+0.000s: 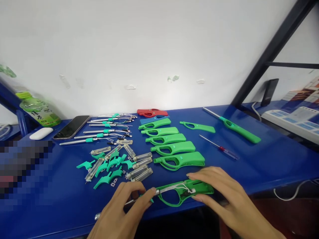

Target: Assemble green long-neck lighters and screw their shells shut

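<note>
My left hand (pixel 127 205) pinches a metal lighter tube (pixel 158 192) close to where it meets the front of an open green lighter shell (pixel 203 187). White wires (pixel 174 188) run from the tube over the trigger loop to a small dark part (pixel 186 192) lying in the shell. On the right, my right hand (pixel 221 192) grips the shell's handle end between thumb and fingers. Just behind, several green lighter shells (pixel 185 159) lie in a row. Clear fuel tanks (pixel 142 174) and teal triggers (pixel 108 177) are scattered left of that row.
Tubes with wires (pixel 99 135) lie at the back left, beside a phone (pixel 72 127), a white case (pixel 41 133) and a green bottle (pixel 40 111). A screwdriver (pixel 220 148), a loose half shell (pixel 199 127) and an assembled lighter (pixel 239 130) lie on the right. Red shells (pixel 152 113) sit near the wall.
</note>
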Motion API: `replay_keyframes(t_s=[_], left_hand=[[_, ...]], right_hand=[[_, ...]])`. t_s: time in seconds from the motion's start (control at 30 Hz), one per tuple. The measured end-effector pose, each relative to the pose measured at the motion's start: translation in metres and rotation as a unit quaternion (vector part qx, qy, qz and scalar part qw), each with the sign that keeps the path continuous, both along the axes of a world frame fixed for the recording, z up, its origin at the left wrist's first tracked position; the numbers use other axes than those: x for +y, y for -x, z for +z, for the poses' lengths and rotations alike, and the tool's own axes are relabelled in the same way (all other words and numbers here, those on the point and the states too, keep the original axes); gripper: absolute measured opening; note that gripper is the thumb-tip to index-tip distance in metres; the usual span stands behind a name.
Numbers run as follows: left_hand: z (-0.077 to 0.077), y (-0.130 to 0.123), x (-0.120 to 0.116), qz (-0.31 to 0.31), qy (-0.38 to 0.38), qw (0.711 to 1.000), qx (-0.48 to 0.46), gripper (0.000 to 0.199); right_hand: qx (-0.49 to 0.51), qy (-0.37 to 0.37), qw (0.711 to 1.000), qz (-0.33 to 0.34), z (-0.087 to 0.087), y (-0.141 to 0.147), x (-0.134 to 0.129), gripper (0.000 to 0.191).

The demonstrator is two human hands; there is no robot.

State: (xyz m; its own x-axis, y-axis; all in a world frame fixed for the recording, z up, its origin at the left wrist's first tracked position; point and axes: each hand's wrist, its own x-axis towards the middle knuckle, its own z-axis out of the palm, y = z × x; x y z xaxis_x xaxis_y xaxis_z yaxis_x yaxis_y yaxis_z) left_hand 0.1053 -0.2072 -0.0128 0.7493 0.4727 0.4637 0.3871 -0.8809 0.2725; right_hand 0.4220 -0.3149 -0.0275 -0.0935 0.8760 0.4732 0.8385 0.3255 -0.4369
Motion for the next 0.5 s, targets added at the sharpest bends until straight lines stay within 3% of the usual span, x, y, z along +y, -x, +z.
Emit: replay_keyframes(t_s=[0.23,0.5], left_hand=[[-0.013,0.001,0.001,0.038,0.018,0.999,-0.016,0.051],[-0.004,0.004,0.004,-0.014,0.027,1.0,0.002,0.056]], right_hand=[[0.008,-0.002,1.0,0.004,-0.001,0.0,0.0,0.033],[0.01,-0.004,1.0,0.016,0.003,0.0,-0.001,0.029]])
